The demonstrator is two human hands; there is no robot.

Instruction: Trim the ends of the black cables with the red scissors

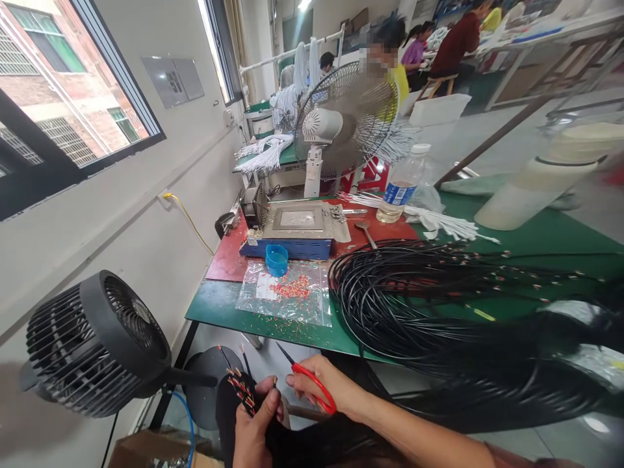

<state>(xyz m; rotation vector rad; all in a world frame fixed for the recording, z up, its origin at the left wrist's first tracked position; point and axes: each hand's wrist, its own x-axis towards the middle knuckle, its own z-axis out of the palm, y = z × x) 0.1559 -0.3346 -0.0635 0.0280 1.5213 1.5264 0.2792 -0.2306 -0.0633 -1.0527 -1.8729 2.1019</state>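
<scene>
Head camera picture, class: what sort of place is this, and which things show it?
Probably a cable-assembly workshop: a big coil of black wires lies on the green workbench, white wire bundles are heaped farther back, and other workers sit at tables.

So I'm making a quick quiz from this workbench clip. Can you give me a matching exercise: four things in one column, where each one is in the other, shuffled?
Things:
1. scissors
2. blue cup
3. water bottle
4. black fan

Places:
A. left of the table, below its edge
B. on the table in front of the blue machine
C. in the right hand
D. on the table beside the white fan

Pairs: 1-C, 2-B, 3-D, 4-A
</scene>
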